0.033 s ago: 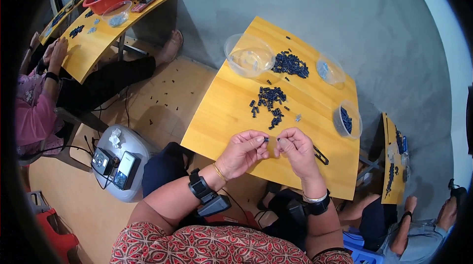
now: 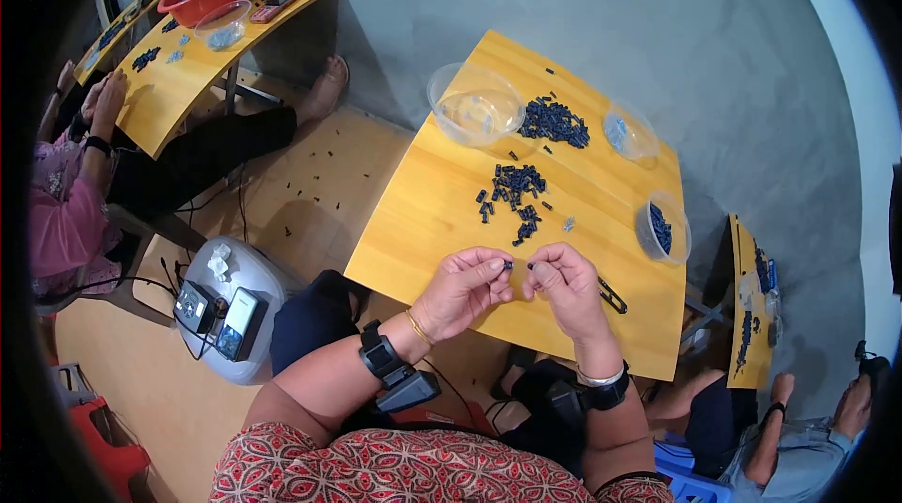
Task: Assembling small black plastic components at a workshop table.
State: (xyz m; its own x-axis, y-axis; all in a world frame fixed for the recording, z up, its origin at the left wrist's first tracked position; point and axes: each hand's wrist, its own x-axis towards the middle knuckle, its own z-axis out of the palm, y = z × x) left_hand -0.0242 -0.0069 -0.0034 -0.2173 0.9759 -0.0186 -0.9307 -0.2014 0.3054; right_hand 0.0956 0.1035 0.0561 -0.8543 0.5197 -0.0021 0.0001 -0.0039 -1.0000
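Over the near part of the wooden table [image 2: 413, 221], my left hand [image 2: 465, 287] pinches a small black plastic piece [image 2: 508, 265] between thumb and forefinger. Just to its right, a little apart, my right hand [image 2: 566, 289] is closed with thumb and forefinger together. A dark tip shows at those fingers, too small to name. Beyond both hands lies a loose pile of small black pieces [image 2: 517, 185], with a few tiny silvery parts [image 2: 568, 223] beside it. A black slim tool [image 2: 613, 296], its kind unclear, lies right of my right hand.
A larger heap of black pieces [image 2: 556, 123] sits farther back, beside a clear bowl [image 2: 476, 118]. Clear tubs hold silvery parts [image 2: 616, 133] and black pieces [image 2: 660, 229] at the right. People work at side tables; a stool with devices [image 2: 263, 268] stands at left.
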